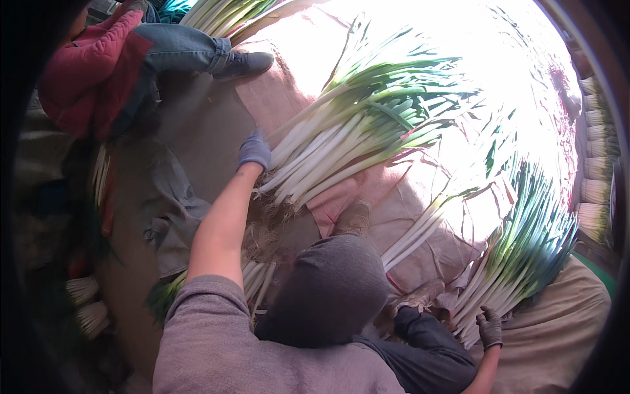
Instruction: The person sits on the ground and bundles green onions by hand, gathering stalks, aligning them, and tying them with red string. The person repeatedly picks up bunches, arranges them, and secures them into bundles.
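Gloved in blue-grey, my left hand touches the white root-end side of a large pile of long green onions or leeks, whose green tops fan out to the upper right. At the lower right, my right hand in a dark grey glove is beside the white stalks of another bundle of leeks. The finger grip of either hand is not clear. Between the two lie a few loose leeks, and more stalks with roots are partly hidden under my left arm.
A person in a red top and jeans sits at the upper left, a shoe on the cloth's edge. Pinkish-brown sheeting covers the ground, glaring white at the top. My bent legs and shoes are in the middle. Bundles line the right edge.
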`<state>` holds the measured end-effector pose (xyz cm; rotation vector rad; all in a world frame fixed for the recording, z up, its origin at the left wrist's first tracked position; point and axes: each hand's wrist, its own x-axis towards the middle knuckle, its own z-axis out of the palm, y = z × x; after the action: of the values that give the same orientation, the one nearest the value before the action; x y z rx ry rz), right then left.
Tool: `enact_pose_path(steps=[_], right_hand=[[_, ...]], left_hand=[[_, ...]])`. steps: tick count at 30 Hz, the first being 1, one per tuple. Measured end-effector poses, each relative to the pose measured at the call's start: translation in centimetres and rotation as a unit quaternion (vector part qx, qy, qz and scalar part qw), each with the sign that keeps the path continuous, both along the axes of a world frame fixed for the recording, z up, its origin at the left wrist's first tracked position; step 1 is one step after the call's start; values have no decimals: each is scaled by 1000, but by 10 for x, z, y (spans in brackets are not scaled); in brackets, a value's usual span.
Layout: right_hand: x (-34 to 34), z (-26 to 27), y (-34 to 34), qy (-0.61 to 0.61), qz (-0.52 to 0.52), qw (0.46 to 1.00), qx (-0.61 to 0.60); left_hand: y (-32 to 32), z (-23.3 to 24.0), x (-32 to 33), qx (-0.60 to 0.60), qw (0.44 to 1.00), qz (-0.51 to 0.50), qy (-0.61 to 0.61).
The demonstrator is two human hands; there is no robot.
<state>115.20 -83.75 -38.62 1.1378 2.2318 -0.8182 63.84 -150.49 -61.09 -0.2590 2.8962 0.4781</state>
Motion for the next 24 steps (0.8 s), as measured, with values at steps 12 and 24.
enact_pose_path(steps=[12,24], right_hand=[[-19,1,2,-3,44,998,37],[-64,30,-32,83,84,992,33]], left_hand=[[12,62,-28,243,909,-70,-332],[83,210,96,500,759,153,-388]])
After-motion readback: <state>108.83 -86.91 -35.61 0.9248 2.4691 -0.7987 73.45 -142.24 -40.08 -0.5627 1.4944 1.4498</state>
